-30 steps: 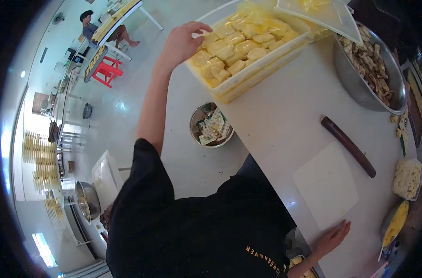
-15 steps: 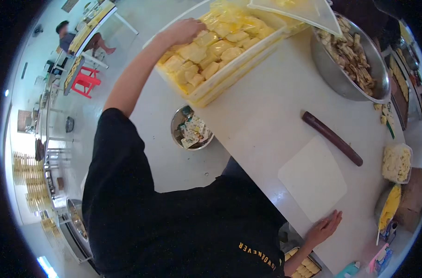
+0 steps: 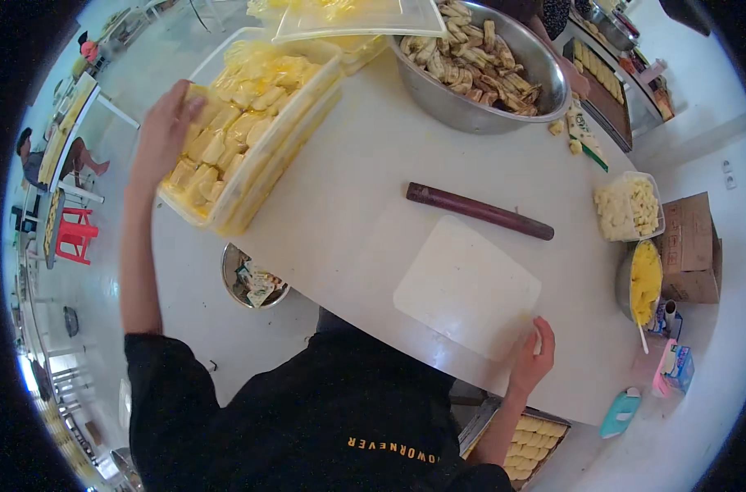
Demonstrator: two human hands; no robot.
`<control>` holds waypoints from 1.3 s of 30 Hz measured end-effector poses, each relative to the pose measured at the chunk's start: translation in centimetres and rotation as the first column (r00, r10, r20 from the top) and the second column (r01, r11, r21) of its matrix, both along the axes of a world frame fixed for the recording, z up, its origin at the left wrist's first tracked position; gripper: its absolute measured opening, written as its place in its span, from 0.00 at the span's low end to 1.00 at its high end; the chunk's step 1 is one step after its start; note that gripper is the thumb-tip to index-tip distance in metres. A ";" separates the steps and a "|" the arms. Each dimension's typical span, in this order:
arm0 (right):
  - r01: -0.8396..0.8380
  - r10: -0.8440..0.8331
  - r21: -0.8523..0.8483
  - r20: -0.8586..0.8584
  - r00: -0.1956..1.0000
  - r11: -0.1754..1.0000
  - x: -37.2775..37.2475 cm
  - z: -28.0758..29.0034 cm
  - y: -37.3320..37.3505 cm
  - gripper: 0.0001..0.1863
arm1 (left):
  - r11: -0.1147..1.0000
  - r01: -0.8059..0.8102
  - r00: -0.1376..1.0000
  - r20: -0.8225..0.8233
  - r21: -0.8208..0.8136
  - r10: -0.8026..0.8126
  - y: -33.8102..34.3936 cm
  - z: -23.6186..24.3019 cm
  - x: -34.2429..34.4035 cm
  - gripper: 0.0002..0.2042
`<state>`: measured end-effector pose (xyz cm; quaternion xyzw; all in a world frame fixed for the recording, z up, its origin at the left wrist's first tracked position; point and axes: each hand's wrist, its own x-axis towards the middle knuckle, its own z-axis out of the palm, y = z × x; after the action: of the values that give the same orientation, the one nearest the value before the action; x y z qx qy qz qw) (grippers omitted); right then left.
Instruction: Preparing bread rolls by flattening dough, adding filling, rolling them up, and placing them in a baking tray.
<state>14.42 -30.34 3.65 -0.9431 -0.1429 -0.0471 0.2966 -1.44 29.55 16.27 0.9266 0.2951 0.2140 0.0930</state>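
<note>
My left hand (image 3: 168,127) is at the left rim of a clear plastic tub (image 3: 254,152). Its fingers are apart over pale yellow, oily dough pieces (image 3: 217,148), and nothing shows in them. A yellowish plastic film (image 3: 250,66) lies over the tub's far part. On the table, my right hand (image 3: 533,357) rests open beside the near right corner of a thin white sheet (image 3: 467,287), fingers loosely bent and holding nothing. A dark brown rolling pin (image 3: 479,211) lies just beyond the sheet, touched by neither hand.
A steel bowl of brownish strips (image 3: 488,66) stands at the table's far side, near another person's hand (image 3: 576,78). Rightward are a box of pale chunks (image 3: 629,207), a bowl of yellow filling (image 3: 645,283) and a cardboard box (image 3: 689,246). A dough tray (image 3: 529,447) sits below the edge.
The view has swung rightward. My left hand has drawn back from the tub's far part to its left rim. My right hand stays by the sheet's corner, its fingers more bent.
</note>
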 end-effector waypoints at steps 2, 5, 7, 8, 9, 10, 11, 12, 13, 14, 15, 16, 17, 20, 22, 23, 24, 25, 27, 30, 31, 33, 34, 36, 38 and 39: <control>0.053 -0.012 0.301 -0.137 0.991 0.952 0.4 1.4 4.2 0.15 | 0.956 -0.011 0.982 0.175 -0.295 0.066 -7.7 -1.3 1.9 0.08; -0.136 0.320 0.600 -0.212 0.923 0.789 -1.1 2.2 11.8 0.16 | 0.531 0.302 0.953 0.259 -0.791 -0.157 -20.8 -5.4 5.5 0.12; -0.179 0.435 0.692 -0.214 0.874 0.700 -2.8 2.4 15.0 0.17 | 0.644 0.325 0.944 0.196 -0.692 -0.266 -28.4 -8.4 6.9 0.06; -0.124 0.428 0.657 -0.326 0.843 0.744 -3.3 2.3 16.0 0.17 | 0.510 0.339 0.940 0.309 -0.791 -0.145 -30.7 -9.6 7.3 0.08; -0.062 0.418 0.607 -0.467 0.779 0.793 -3.6 2.2 16.7 0.17 | 0.314 0.340 0.937 0.348 -0.886 -0.034 -32.1 -10.6 7.5 0.11; -0.083 0.419 0.612 -0.430 0.800 0.787 -4.0 2.0 16.9 0.17 | 0.348 0.353 0.926 0.378 -0.868 0.003 -32.8 -11.2 7.3 0.11; -0.098 0.406 0.591 -0.415 0.814 0.801 -4.3 1.9 16.9 0.17 | 0.370 0.323 0.934 0.356 -0.871 0.022 -33.5 -11.6 7.2 0.11; -0.114 0.397 0.572 -0.397 0.827 0.812 -4.4 1.6 16.6 0.17 | 0.394 0.291 0.942 0.333 -0.872 0.041 -33.8 -11.8 7.0 0.12; -0.069 0.329 0.508 -0.444 0.834 0.859 -4.6 1.4 16.3 0.17 | 0.417 0.238 0.957 0.286 -0.877 0.055 -33.8 -11.7 6.8 0.12; -0.131 0.393 0.560 -0.378 0.838 0.818 -4.7 1.2 16.0 0.17 | 0.425 0.255 0.949 0.309 -0.869 0.062 -33.7 -11.6 6.7 0.12; -0.071 0.386 0.596 -0.419 0.822 0.800 -4.8 0.9 15.7 0.17 | 0.479 0.262 0.952 0.305 -0.838 0.013 -33.7 -11.5 6.8 0.13; -0.009 0.381 0.632 -0.456 0.804 0.775 -4.9 0.7 15.6 0.18 | 0.534 0.271 0.954 0.297 -0.801 -0.038 -33.7 -11.4 6.9 0.13; 0.066 0.373 0.647 -0.517 0.770 0.759 -5.0 0.4 15.5 0.18 | 0.573 0.295 0.949 0.303 -0.765 -0.084 -33.9 -11.4 7.1 0.14; 0.066 0.321 0.723 -0.385 0.865 0.688 -4.7 -0.3 15.7 0.18 | 0.497 0.391 0.910 0.407 -0.775 -0.081 -34.7 -12.1 8.0 0.10; 0.029 0.234 0.653 -0.313 0.920 0.757 -3.8 -0.4 15.4 0.19 | 0.590 0.274 0.961 0.235 -0.759 -0.145 -35.0 -12.7 8.4 0.07; -0.028 0.255 0.625 -0.277 0.926 0.780 -3.3 -0.3 15.1 0.18 | 0.584 0.243 0.969 0.221 -0.775 -0.110 -35.0 -13.0 8.5 0.07; -0.013 0.195 0.557 -0.269 0.943 0.830 -2.6 -0.1 14.6 0.18 | 0.548 0.298 0.954 0.267 -0.781 -0.139 -34.9 -13.2 8.6 0.07; -0.061 0.268 0.600 -0.263 0.927 0.798 -2.0 0.2 14.2 0.18 | 0.508 0.340 0.940 0.275 -0.791 -0.202 -34.6 -13.3 8.7 0.08; -0.067 0.323 0.707 -0.236 0.916 0.704 -0.9 1.1 13.1 0.14 | 0.546 0.468 0.877 0.443 -0.695 -0.187 -33.9 -13.2 8.8 0.09; -0.229 0.413 0.500 -0.295 0.862 0.835 0.0 2.9 11.5 0.14 | 0.561 0.668 0.701 0.667 -0.490 -0.253 -32.8 -12.2 8.7 0.12; -0.280 0.412 0.365 -0.361 0.837 0.888 0.1 3.3 11.2 0.14 | 0.490 0.656 0.749 0.572 -0.574 -0.334 -32.5 -11.8 8.6 0.13; -0.289 0.432 0.415 -0.308 0.847 0.863 0.0 3.9 11.1 0.15 | 0.341 0.596 0.769 0.395 -0.727 -0.502 -32.1 -11.3 8.4 0.15; -0.276 0.426 0.452 -0.272 0.863 0.848 -0.2 3.9 11.2 0.15 | 0.350 0.581 0.780 0.381 -0.735 -0.497 -32.1 -11.1 8.3 0.15; -0.254 0.405 0.483 -0.239 0.882 0.838 -0.8 3.6 11.4 0.16 | 0.261 0.519 0.833 0.414 -0.814 -0.366 -32.5 -11.1 8.1 0.13; -0.138 0.390 0.592 -0.322 0.863 0.794 -1.4 2.9 11.5 0.16 | 0.195 0.484 0.855 0.415 -0.853 -0.310 -33.2 -11.2 7.9 0.12; -0.079 0.383 0.632 -0.361 0.850 0.771 -1.8 2.6 11.5 0.16 | 0.244 0.490 0.859 0.415 -0.837 -0.298 -33.4 -11.4 7.9 0.11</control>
<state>12.66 -18.85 6.24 -0.7576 -0.1631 0.1785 0.6062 6.42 -3.90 4.91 0.7303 0.1107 0.0578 0.6716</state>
